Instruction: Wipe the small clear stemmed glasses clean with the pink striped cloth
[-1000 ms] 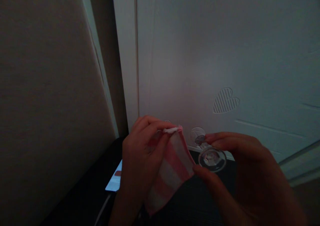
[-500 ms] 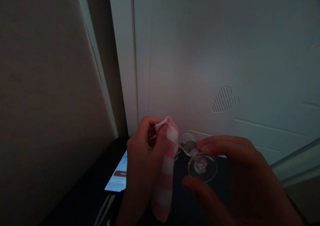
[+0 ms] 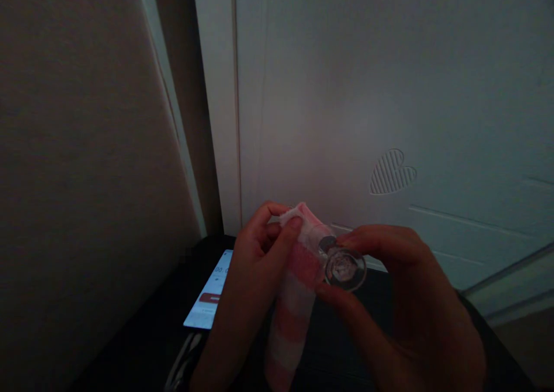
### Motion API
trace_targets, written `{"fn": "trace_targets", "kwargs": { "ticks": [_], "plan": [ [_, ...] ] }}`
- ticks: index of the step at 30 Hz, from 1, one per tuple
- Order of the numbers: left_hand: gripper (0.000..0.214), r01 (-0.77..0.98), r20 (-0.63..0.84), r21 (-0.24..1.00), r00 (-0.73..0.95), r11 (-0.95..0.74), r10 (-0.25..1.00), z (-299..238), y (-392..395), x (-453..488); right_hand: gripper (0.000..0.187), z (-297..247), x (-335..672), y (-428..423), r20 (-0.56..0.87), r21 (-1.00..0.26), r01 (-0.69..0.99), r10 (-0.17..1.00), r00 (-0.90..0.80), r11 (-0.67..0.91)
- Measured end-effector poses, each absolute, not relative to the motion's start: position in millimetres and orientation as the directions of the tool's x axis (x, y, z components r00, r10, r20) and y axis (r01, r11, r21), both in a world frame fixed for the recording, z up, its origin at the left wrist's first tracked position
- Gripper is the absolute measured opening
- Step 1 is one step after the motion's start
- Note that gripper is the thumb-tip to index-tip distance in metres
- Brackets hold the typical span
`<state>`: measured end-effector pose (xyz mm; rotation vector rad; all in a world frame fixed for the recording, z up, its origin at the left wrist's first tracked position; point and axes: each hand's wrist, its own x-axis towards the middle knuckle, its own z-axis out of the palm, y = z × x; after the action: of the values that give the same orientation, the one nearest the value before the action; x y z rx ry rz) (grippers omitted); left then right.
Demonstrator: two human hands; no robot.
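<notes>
My left hand (image 3: 255, 265) is closed on a pink-and-white striped cloth (image 3: 291, 323), thumb on its upper edge, and the rest hangs down in a strip. A small clear stemmed glass (image 3: 345, 269) is pinched between thumb and fingers of my right hand (image 3: 402, 288), its round foot facing me. The glass's bowl end lies against the upper part of the cloth and is partly hidden by it. Whether the cloth reaches inside the bowl, I cannot tell.
A lit phone (image 3: 208, 299) showing a timer lies on the dark tabletop (image 3: 151, 334) left of my hands. White cables (image 3: 184, 354) run in front of it. Behind rises a white panel (image 3: 311, 120) with a carved heart (image 3: 392, 172); a brownish wall (image 3: 86, 149) stands at left.
My right hand has brought the glass leftward until its bowl meets the cloth. The left hand and cloth have shifted slightly right, towards the glass.
</notes>
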<state>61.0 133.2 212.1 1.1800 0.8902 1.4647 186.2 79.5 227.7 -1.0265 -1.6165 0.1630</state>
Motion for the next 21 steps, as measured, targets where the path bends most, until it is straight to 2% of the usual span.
{"fn": "trace_targets", "kwargs": {
  "ticks": [3,9,12,15,21],
  "plan": [
    [0.01,-0.293,0.238,0.926,-0.033,-0.237,0.971,211,135,61,0.027,225,188,82,0.692,-0.645,0.529,0.715,0.098,0.552],
    [0.017,-0.361,0.241,0.899,-0.069,-0.249,0.968,210,136,57,0.027,223,197,87,0.693,-0.637,0.599,0.701,0.169,0.485],
    [0.017,-0.45,0.195,0.872,-0.044,-0.194,0.98,213,136,53,0.024,224,201,89,0.655,-0.66,0.612,0.733,0.184,0.435],
    [0.02,-0.529,0.137,0.844,0.051,-0.09,0.989,214,137,51,0.023,223,206,90,0.617,-0.683,0.616,0.761,0.2,0.392],
    [0.025,-0.471,0.163,0.875,0.072,-0.111,0.984,205,141,49,0.025,222,212,92,0.574,-0.668,0.654,0.806,0.148,0.355]
  ]
}}
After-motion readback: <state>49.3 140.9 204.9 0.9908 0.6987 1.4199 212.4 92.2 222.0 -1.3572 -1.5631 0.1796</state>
